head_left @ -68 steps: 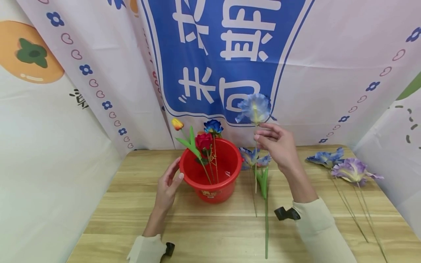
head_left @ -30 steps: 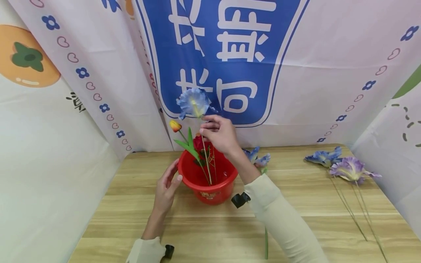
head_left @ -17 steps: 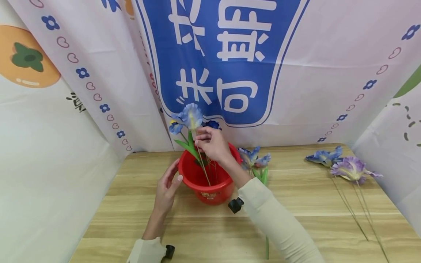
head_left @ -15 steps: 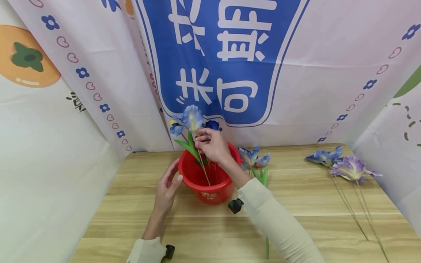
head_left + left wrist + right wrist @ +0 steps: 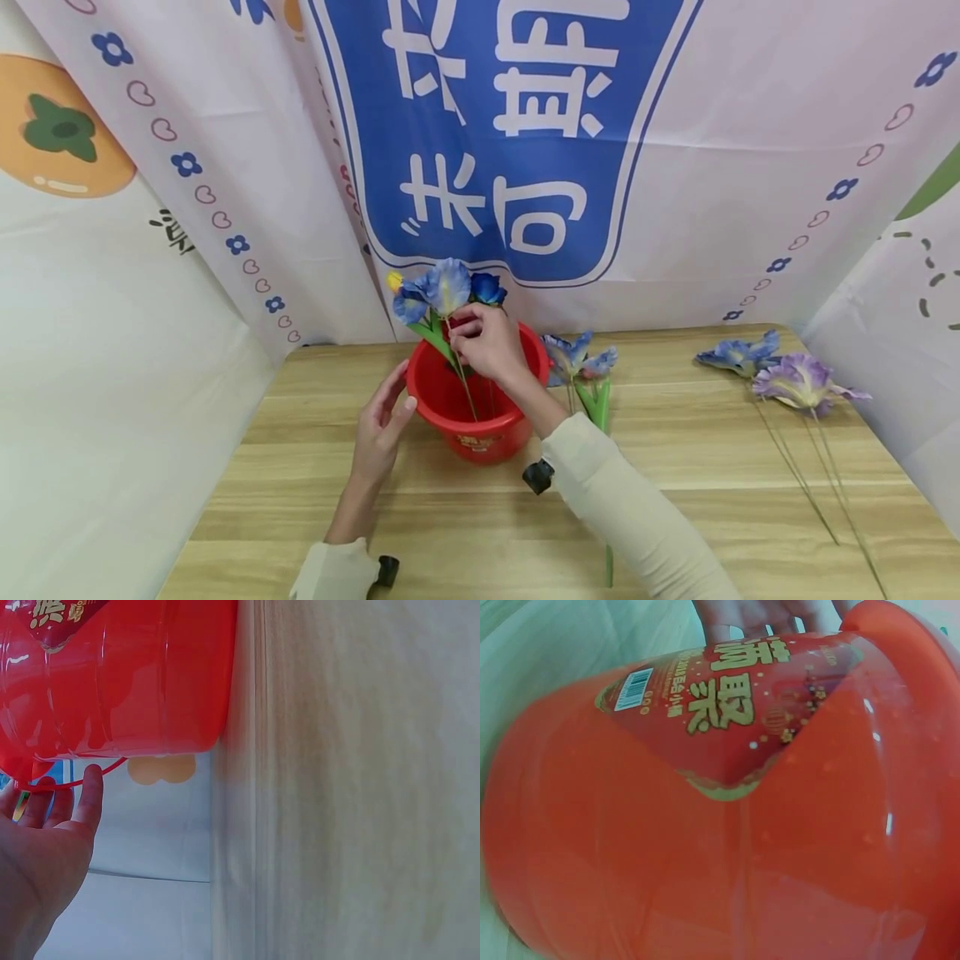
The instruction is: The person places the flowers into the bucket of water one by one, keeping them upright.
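My right hand [image 5: 487, 342] pinches the thin stem of a blue iris [image 5: 448, 287] over the red bucket [image 5: 480, 442]; the stem's lower end is inside. My left hand [image 5: 381, 429] touches the bucket's left side with spread, fairly straight fingers. In the left wrist view that hand [image 5: 49, 859] lies by the bucket's thin red handle [image 5: 112, 766]. A yellow tulip [image 5: 394, 282] and a blue rose [image 5: 487, 288] also stand in the bucket. The right wrist view shows mostly the bucket wall [image 5: 705, 847], with the left fingers [image 5: 769, 613] behind it.
Right of the bucket lie another blue iris [image 5: 570, 354] and a green-stemmed flower [image 5: 596, 404], partly behind the right arm. A blue iris [image 5: 741, 354] and a purple iris [image 5: 801, 383] lie farther right on the wooden table [image 5: 300, 492]. Printed cloth [image 5: 712, 208] hangs behind.
My right hand has carried the blue iris leftward from beside the bucket, then lowered it into the bucket. Its bloom now sits lower, among the other flowers. The left hand has stayed at the bucket.
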Demonstrator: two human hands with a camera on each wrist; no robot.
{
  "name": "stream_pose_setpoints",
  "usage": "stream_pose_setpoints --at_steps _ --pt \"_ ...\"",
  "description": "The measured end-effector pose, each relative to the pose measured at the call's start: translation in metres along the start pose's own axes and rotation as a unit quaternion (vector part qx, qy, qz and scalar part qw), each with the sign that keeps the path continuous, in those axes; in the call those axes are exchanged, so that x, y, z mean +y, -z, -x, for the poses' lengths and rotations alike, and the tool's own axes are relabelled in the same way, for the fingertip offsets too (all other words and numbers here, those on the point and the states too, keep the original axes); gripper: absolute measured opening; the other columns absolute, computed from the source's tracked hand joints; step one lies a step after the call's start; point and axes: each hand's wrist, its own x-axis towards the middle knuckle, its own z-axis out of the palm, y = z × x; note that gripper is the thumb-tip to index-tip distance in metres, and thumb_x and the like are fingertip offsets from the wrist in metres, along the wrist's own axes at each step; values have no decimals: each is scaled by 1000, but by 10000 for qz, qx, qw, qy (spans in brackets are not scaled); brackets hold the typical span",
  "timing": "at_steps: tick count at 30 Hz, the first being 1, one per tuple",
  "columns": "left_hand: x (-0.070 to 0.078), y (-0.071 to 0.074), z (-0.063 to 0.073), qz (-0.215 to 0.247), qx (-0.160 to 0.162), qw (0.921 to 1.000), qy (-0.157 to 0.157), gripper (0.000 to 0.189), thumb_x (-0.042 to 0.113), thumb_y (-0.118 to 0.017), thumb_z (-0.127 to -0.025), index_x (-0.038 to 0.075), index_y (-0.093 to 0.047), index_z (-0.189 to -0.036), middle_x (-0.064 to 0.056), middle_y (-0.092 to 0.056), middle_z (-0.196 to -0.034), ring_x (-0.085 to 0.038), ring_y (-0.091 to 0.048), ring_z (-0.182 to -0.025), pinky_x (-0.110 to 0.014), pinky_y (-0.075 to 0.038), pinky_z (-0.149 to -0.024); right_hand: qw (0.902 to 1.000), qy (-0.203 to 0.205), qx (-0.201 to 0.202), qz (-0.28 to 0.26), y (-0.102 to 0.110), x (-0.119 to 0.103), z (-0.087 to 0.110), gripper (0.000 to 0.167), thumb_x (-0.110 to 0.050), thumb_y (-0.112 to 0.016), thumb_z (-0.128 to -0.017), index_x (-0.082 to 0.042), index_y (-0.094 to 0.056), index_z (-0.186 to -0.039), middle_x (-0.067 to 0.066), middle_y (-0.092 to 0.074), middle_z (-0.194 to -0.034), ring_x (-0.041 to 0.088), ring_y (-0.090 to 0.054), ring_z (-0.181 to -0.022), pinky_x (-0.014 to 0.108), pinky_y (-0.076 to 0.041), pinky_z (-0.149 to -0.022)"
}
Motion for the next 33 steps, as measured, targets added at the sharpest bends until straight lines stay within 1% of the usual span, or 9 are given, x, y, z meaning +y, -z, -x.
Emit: stream_pose_setpoints --at_steps 5,11,16,22,24,29,33 --pt "0 1 0 45 -3 10000 -27 55 7 -58 -107 6 -47 -161 -18 -53 -162 -9 -55 -142 -16 -49 -114 9999 52 115 86 0 0 4 29 -8 -76 -96 -11 -74 -125 8 -83 -102 26 -79 -76 32 -67 -68" --pt "0 1 0 112 -5 9999 -86 55 4 -58 -106 4 -47 -161 -20 -52 -162 -8 -55 -142 -16 -50 -113 9994 177 234 191 -1 2 5 32 -18 -81 -96 -10 -75 -126 10 -83 -104 22 -77 -70 30 -66 -64" --pt "0 1 0 106 -6 9999 -121 56 4 -57 -106 3 -47 -161 -20 -52 -162 -9 -55 -142 -16 -50 -113 9990 214 261 279 -2 2 5 38 -24 -82 -96 -9 -74 -129 11 -83 -108 22 -80 -77 31 -67 -67" --pt "0 0 0 89 -21 9999 -123 56 4 -58 -106 4 -47 -161 -20 -52 -162 -9 -55 -142 -16 -50 -113 9991 99 338 240 1 2 8 38 -26 -83 -95 -11 -74 -128 8 -82 -108 19 -78 -81 32 -68 -70" --pt "0 0 0 109 -17 9998 -144 56 4 -58 -106 3 -47 -160 -21 -52 -161 -9 -55 -142 -16 -50 -113 9992 95 330 186 3 2 10 38 -27 -83 -95 -12 -74 -128 8 -82 -109 21 -79 -82 33 -68 -69" --pt "0 0 0 132 -29 9997 -183 56 3 -57 -106 3 -47 -160 -22 -52 -161 -9 -55 -142 -17 -51 -112 9997 95 232 -21 8 2 13 38 -28 -84 -95 -12 -74 -128 10 -82 -110 32 -80 -83 33 -67 -69" --pt "0 0 0 115 -35 9997 -204 56 3 -57 -106 3 -47 -161 -22 -52 -161 -9 -55 -142 -17 -51 -113 9997 90 168 -160 11 2 16 38 -28 -84 -94 -12 -74 -128 10 -82 -110 36 -80 -84 32 -67 -68"
